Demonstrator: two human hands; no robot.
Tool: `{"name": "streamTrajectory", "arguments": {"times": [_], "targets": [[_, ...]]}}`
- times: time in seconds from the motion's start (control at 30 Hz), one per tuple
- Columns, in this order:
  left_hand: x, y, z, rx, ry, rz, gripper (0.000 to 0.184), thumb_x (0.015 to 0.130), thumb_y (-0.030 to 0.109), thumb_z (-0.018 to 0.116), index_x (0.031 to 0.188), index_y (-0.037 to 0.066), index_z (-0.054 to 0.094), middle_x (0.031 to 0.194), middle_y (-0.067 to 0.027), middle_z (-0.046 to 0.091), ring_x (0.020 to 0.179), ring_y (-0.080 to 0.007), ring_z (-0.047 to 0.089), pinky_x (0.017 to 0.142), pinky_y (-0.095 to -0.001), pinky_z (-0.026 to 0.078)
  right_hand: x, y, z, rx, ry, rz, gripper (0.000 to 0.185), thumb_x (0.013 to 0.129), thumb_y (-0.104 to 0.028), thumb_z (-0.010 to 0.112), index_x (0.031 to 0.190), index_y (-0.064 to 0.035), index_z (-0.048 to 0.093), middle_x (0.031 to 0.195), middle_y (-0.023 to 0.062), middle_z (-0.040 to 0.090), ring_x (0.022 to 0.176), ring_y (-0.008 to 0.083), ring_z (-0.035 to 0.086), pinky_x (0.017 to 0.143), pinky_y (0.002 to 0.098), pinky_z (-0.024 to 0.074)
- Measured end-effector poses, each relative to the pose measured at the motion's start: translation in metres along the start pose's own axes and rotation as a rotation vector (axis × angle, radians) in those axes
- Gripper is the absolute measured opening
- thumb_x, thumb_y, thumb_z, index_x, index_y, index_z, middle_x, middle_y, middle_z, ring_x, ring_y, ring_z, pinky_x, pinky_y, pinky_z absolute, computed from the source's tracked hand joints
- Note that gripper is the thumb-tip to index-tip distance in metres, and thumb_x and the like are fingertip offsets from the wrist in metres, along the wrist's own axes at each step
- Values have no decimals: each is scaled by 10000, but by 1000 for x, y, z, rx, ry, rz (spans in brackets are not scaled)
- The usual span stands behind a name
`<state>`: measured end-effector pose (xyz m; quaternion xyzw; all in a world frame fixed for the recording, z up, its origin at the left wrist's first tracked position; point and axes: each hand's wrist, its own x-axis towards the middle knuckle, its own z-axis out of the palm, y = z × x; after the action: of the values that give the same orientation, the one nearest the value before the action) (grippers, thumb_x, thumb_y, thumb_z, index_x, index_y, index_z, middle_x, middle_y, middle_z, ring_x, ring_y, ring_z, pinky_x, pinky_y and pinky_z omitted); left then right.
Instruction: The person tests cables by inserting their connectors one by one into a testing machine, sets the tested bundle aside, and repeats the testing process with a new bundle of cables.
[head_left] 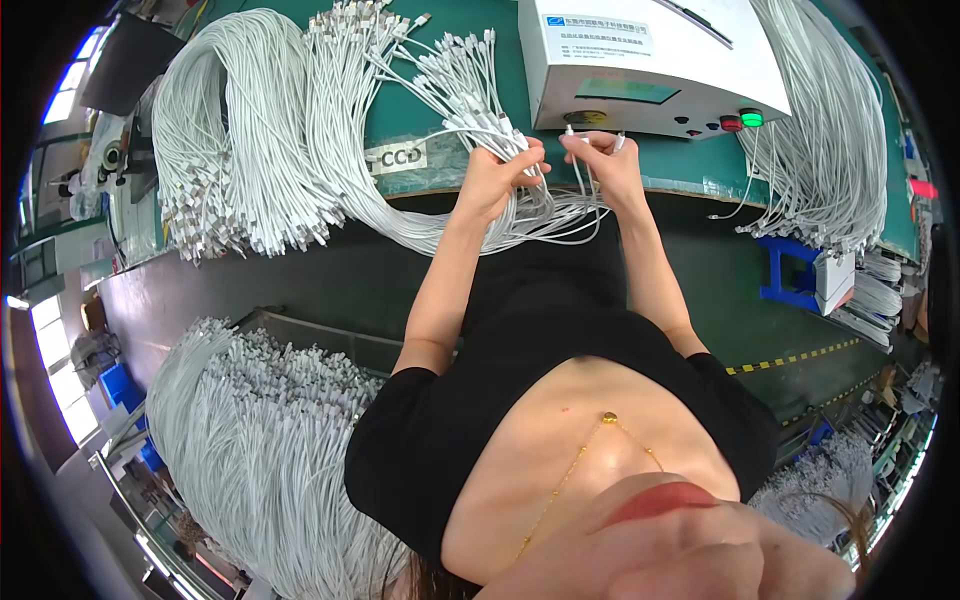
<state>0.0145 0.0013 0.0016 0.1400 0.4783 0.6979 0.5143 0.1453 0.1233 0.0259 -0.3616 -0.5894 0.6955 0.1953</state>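
A: In the left hand [490, 185], what?

B: A bunch of white cords [499, 137], squeezed by thumb and fingers near the plug ends. Maybe held so to keep the bunch tidy.

A: And in the right hand [612, 172]?

B: A cord end with a small plug [570, 131], pinched near the front of the big white box [690, 70]. Touching the box? Cannot tell.

A: Why such long loops along the edge?

B: Perhaps to leave slack for both hands.

A: Underneath?

B: A green bench [400, 115], with a CCD label [402, 156] by the edge. On the box, a small screen [627, 91], a red button [731, 124] and a bright green light [752, 118].

A: And around?

B: More cords in big heaps, left and right on the bench, plus a huge pile [290, 450] behind, to the left. A blue stool [775, 270] at the right, a yellow and black stripe [800, 357] on the dark floor [240, 290], bright windows [70, 385] far left.
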Motion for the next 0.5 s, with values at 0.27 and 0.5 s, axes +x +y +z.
{"name": "streamTrajectory", "arguments": {"times": [0.27, 0.5], "targets": [[-3, 6, 6, 70, 12, -1, 213, 806, 109, 637, 933, -56, 593, 739, -72, 604, 641, -146, 618, 437, -183, 481, -4, 8, 7, 63, 22, -116, 162, 704, -85, 736, 783, 23, 645, 679, 3, 607, 589, 18, 504, 530, 164, 391], [-2, 11, 13, 154, 28, 49, 186, 786, 113, 655, 852, -54, 610, 673, -73, 603, 582, -128, 601, 393, -191, 428, -6, 8, 7, -107, -23, -142, 147, 713, -94, 720, 772, 21, 649, 643, -19, 579, 546, 11, 432, 494, 172, 336]]}}
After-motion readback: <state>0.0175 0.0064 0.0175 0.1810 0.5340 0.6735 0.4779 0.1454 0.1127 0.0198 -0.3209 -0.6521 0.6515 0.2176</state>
